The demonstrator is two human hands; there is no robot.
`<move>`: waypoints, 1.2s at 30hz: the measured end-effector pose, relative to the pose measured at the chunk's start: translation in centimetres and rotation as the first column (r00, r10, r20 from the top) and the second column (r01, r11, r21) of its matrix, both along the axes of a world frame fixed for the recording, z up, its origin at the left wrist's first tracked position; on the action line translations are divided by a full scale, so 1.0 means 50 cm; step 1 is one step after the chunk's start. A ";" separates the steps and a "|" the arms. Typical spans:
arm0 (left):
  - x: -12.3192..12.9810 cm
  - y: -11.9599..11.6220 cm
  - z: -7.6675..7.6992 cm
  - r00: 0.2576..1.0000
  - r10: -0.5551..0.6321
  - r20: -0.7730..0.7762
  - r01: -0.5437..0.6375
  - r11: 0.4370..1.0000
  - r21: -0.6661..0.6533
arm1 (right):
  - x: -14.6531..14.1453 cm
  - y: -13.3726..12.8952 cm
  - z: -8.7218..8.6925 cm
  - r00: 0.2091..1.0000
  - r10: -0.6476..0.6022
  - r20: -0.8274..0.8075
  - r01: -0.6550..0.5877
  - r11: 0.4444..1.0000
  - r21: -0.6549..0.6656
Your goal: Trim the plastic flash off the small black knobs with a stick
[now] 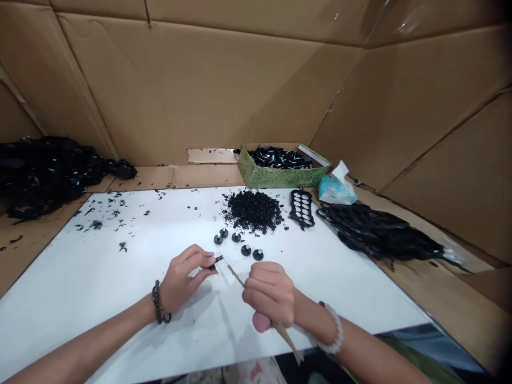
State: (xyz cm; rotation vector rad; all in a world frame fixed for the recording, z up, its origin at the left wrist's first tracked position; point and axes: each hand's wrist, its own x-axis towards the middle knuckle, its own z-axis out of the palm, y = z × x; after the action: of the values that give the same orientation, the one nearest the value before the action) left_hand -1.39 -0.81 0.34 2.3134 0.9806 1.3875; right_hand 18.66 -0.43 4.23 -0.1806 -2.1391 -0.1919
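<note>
Pinched in the fingertips of my left hand (188,274) is a small black part (216,262) with a short stem pointing right. My right hand (269,296) is closed in a fist around a thin pointed tool (236,274) whose handle looks wrapped in brown tape. The tool's fine metal tip is right by the part's stem; whether they touch I cannot tell. Just beyond my hands, several black disc-shaped parts with light metal studs (246,250) stand on the white tabletop (160,240). Behind them is a pile of tiny black scraps (256,210).
A green box (280,178) full of black studded parts stands at the back. Beside it are a tissue pack (338,189), a black perforated frame (302,209) and stacked black frames (380,232). Black plastic bags (52,170) lie left. Cardboard walls (240,85) surround the table.
</note>
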 end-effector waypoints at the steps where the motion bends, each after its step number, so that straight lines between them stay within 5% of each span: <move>1: 0.000 0.000 0.000 1.000 0.006 -0.012 -0.005 1.000 0.024 | -0.003 0.001 -0.003 0.999 0.010 -0.051 -0.013 0.999 -0.046; 6: -0.001 -0.001 -0.005 0.994 0.059 -0.090 -0.046 0.989 0.143 | -0.016 -0.005 -0.012 0.948 -0.119 -0.296 -0.010 0.917 -0.400; 10: -0.004 0.000 -0.011 0.983 0.126 -0.136 -0.099 0.976 0.193 | -0.017 -0.018 -0.008 0.933 -0.321 -0.161 0.151 0.757 -0.636; 13: -0.005 0.003 -0.012 0.974 0.174 -0.147 -0.139 0.965 0.221 | -0.015 -0.021 -0.003 0.932 -0.351 -0.086 0.184 0.665 -0.724; 20: -0.003 0.004 -0.007 0.977 0.156 -0.142 -0.125 0.970 0.207 | -0.016 -0.014 0.002 0.943 -0.330 -0.046 0.219 0.717 -0.661; 26: -0.003 0.005 -0.006 0.977 0.151 -0.149 -0.121 0.973 0.194 | -0.021 0.005 -0.049 0.966 -0.209 -0.150 0.128 0.897 -0.423; 28: -0.003 0.006 -0.006 0.977 0.148 -0.156 -0.117 0.975 0.191 | -0.022 0.007 -0.055 0.978 -0.164 -0.128 0.105 0.919 -0.379; 30: -0.003 0.006 -0.007 0.978 0.149 -0.148 -0.120 0.974 0.194 | -0.022 0.003 -0.049 0.970 -0.197 -0.142 0.117 0.891 -0.439; 36: -0.003 0.004 -0.010 0.973 0.176 -0.147 -0.150 0.974 0.173 | -0.028 -0.016 -0.006 0.939 -0.343 -0.017 0.222 0.643 -0.733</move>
State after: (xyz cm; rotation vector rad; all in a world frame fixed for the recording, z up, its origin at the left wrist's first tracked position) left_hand -1.53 -0.61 -0.18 2.5480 1.1703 1.4040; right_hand 17.26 -1.22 3.93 -0.9754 -1.9061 0.5040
